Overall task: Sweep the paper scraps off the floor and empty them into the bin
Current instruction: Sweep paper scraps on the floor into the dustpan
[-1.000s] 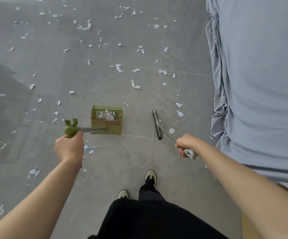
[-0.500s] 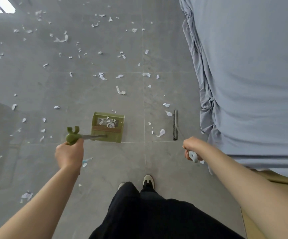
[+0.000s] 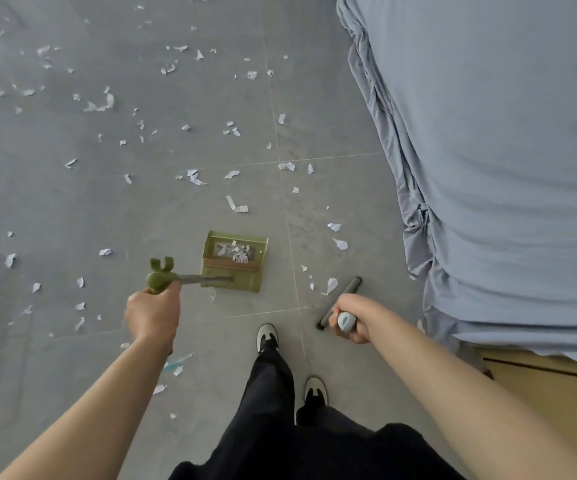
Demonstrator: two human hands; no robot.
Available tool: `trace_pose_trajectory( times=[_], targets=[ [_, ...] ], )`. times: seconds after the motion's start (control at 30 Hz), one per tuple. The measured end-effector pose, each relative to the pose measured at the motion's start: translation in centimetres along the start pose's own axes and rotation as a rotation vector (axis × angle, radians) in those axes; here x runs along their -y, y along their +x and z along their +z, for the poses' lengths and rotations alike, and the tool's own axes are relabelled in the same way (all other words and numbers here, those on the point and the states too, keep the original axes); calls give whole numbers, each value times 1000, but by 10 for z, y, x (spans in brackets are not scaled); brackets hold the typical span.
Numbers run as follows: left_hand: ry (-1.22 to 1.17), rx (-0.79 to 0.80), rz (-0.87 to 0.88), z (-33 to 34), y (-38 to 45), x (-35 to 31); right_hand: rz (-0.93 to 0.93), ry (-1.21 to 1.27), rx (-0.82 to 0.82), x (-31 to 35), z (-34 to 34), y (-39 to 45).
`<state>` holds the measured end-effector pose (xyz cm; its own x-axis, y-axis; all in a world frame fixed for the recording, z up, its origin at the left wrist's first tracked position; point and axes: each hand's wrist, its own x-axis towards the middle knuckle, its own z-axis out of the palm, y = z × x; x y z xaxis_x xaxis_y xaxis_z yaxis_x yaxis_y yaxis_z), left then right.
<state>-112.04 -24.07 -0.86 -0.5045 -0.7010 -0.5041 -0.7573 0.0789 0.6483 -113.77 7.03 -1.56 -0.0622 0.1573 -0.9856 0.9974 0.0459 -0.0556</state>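
green dustpan [image 3: 234, 261] holding scraps [image 3: 233, 251], dark broom [image 3: 340, 301]

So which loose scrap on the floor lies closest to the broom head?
The large white scrap lying just left of the broom head, between it and the green dustpan. The other scraps sit farther up the floor or left of the pan.

Hidden and cut-off parts

The broom [image 3: 339, 302] shaft is covered by the right hand [image 3: 353, 318] at the lower right — only head and grip end are seen; the bed sheet [image 3: 494, 161] is cropped at the right edge.
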Motion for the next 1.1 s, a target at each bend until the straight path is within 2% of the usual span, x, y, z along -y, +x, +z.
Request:
trace_pose_trajectory(
  times=[0.17,0.27,0.47,0.77,1.0,1.1],
  targets=[
    [29,5,5,-1,32,-24,-46,264,98,43,36,-10],
    [28,13,2,-2,49,-38,-52,286,117,53,46,-13],
    [11,-37,27,-6,71,-62,-124,80,97,57,83,-36],
    [-7,-115,95,-19,106,-107,-36,-83,289,73,121,-33],
    [-18,-137,94,-34,135,-118,-153,-598,332,81,153,-3],
    [2,-134,80,-39,143,-115,-172,-636,341,88,168,7]
  ],
)
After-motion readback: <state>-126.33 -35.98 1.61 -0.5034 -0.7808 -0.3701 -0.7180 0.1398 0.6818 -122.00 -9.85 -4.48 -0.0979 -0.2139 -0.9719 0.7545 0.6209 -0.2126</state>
